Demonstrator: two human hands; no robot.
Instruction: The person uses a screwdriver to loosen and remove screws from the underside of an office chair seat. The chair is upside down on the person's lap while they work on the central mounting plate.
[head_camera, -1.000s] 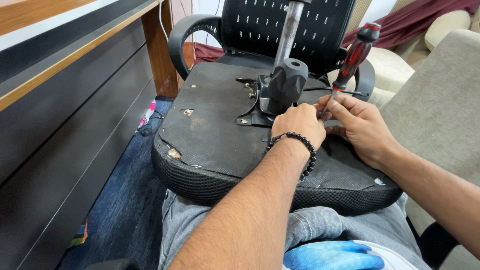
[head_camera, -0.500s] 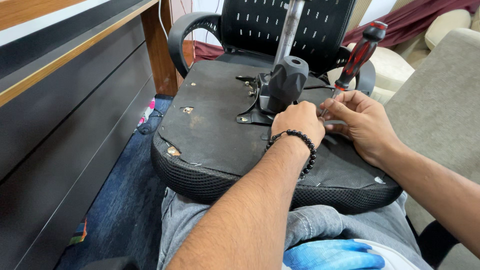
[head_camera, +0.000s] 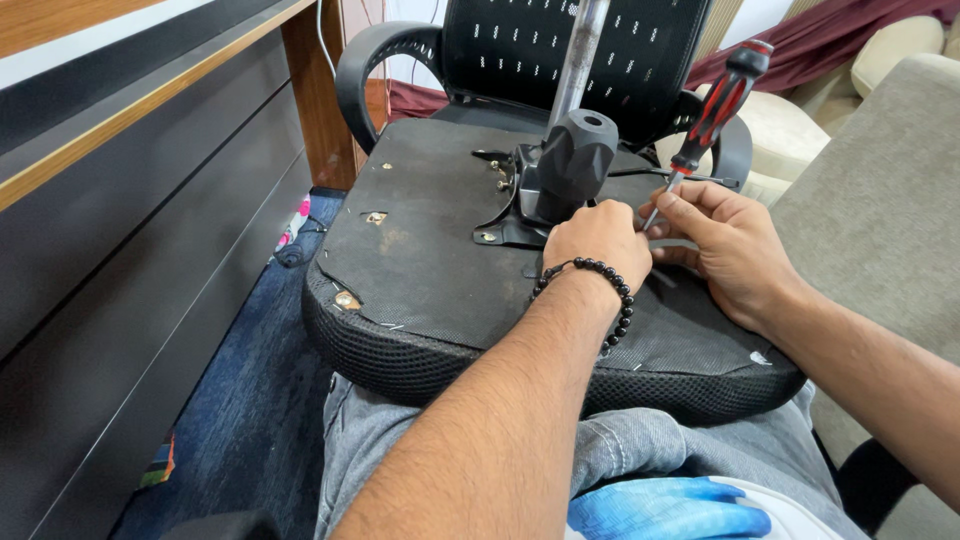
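Note:
An office chair lies upside down across my lap, its black seat underside (head_camera: 430, 250) facing up. A black metal mechanism (head_camera: 560, 175) with a silver gas cylinder (head_camera: 578, 55) stands bolted at its middle. My left hand (head_camera: 598, 245), with a black bead bracelet at the wrist, rests fisted against the base of the mechanism. My right hand (head_camera: 730, 245) pinches the thin shaft of a red-and-black screwdriver (head_camera: 715, 105), whose handle tilts up to the right. The screwdriver's tip is hidden between my two hands.
A dark desk front (head_camera: 130, 230) with a wooden edge runs along the left. Blue carpet (head_camera: 255, 400) lies below with small items near the chair. The chair's mesh back (head_camera: 590, 50) and armrests stand behind. A beige sofa (head_camera: 880, 190) fills the right.
The screwdriver handle has tipped a little further right and up. Both hands shifted slightly upward against the mechanism; the chair stays put.

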